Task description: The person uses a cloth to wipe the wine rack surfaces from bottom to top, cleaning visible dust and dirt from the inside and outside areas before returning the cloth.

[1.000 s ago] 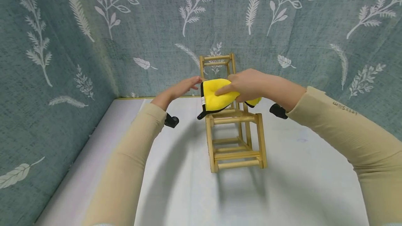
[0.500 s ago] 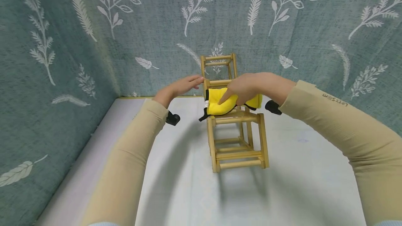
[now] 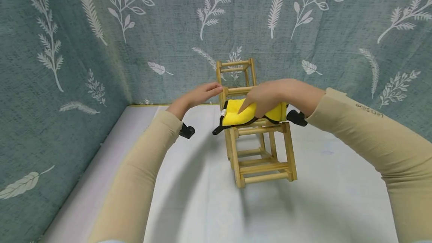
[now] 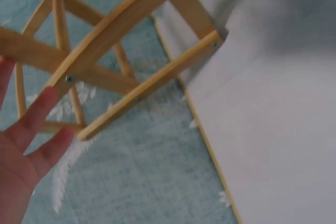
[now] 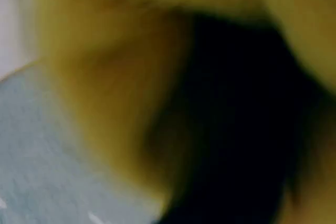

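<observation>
A light wooden rack of slats and dowels (image 3: 264,168) stands in the middle of the head view. A yellow cloth with black edging and a loop (image 3: 234,113) lies across its middle rungs. My right hand (image 3: 264,98) grips the cloth from above, bunching it against the wood. In the right wrist view the yellow cloth (image 5: 105,77) fills most of the picture, blurred. My left hand (image 3: 202,95) is at the rack's upper left side, fingers extended. In the left wrist view, the left hand's fingertips (image 4: 47,98) rest at a curved slat (image 4: 113,24).
The rack stands on a white tabletop (image 3: 189,205). Behind it and to the left hangs a blue-green leaf-patterned fabric (image 3: 175,18), close to the rack's far end. A black wrist camera (image 3: 186,131) sits under the left forearm.
My right hand has brought the cloth down onto the rungs and toward me. The rack's near end has shifted slightly right. My left hand has edged right, staying by the rack's side.
</observation>
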{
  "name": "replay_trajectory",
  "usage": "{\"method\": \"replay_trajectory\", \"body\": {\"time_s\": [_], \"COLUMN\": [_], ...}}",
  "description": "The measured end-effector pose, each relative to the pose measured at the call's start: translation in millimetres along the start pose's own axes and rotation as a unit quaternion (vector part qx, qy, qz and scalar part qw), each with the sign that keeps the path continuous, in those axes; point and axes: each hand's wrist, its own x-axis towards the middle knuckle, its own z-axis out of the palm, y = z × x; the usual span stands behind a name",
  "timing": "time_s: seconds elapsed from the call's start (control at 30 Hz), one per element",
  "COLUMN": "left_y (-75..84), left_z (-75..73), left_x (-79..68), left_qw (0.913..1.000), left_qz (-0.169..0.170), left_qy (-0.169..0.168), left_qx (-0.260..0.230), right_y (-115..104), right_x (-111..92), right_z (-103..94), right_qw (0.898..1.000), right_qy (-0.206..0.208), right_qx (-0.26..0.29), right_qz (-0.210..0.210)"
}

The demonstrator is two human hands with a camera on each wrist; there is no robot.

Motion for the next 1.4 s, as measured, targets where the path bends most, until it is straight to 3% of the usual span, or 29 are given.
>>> {"method": "replay_trajectory", "body": {"time_s": [0.13, 0.27, 0.47, 0.6, 0.73, 0.87, 0.97, 1.1, 1.17, 1.4], "left_y": [2.2, 4.6, 18.9, 34.6, 47.1, 51.3, 51.0, 47.2, 44.9, 35.6], "left_z": [7.5, 15.3, 37.4, 67.1, 106.1, 136.4, 146.5, 146.7, 144.8, 136.4], "left_x": [-3.0, -13.3, -56.3, -89.9, -113.6, -123.2, -125.7, -124.9, -123.7, -121.6], "left_qw": [0.9998, 0.9984, 0.9849, 0.9741, 0.9784, 0.9855, 0.9862, 0.9856, 0.9864, 0.9878], "left_qz": [0.016, 0.035, 0.090, 0.121, 0.094, 0.060, 0.047, 0.052, 0.054, 0.068], "left_qy": [0.011, 0.042, 0.148, 0.190, 0.182, 0.158, 0.159, 0.160, 0.153, 0.130], "left_qx": [-0.008, -0.013, 0.002, 0.020, 0.029, 0.014, -0.006, -0.023, -0.026, -0.052], "right_y": [18, 46, 89, 108, 123, 127, 125, 126, 128, 140], "right_x": [-26, -48, -50, -34, -6, 28, 51, 70, 74, 81], "right_z": [-15.0, -21.8, -10.9, 4.6, 18.1, 25.4, 25.5, 20.9, 19.6, 26.4], "right_qw": [0.998, 0.991, 0.970, 0.956, 0.940, 0.925, 0.914, 0.901, 0.902, 0.922], "right_qy": [0.020, 0.094, 0.180, 0.228, 0.284, 0.329, 0.355, 0.379, 0.375, 0.328], "right_qx": [0.017, 0.026, 0.043, 0.084, 0.116, 0.123, 0.134, 0.145, 0.134, 0.091], "right_qz": [0.049, 0.095, 0.157, 0.164, 0.149, 0.141, 0.140, 0.154, 0.169, 0.186]}}
